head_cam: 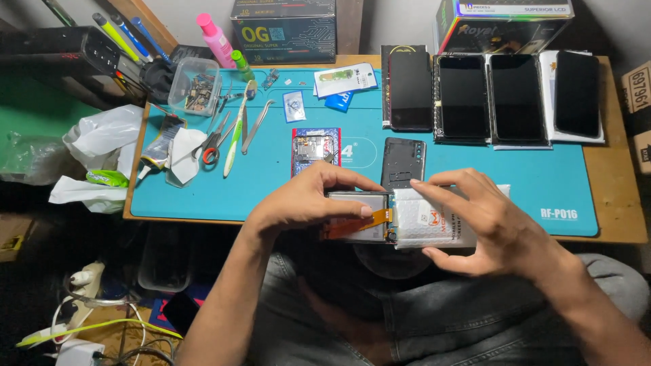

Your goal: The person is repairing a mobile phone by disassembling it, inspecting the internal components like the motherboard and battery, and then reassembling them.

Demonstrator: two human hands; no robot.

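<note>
1. We are gripping the phone screen assembly (359, 215) at the mat's (475, 169) six o'clock edge, left hand (305, 203) steadying it.
2. Our right hand (475, 217) is clasping its white sleeve (434, 217), exposing the orange flex cable (356, 226).

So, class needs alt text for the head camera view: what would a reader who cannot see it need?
Two bare hands, left hand and right hand, hold a phone screen assembly with an orange flex cable over a blue work mat. Four dark phone screens and tweezers lie behind.
</note>
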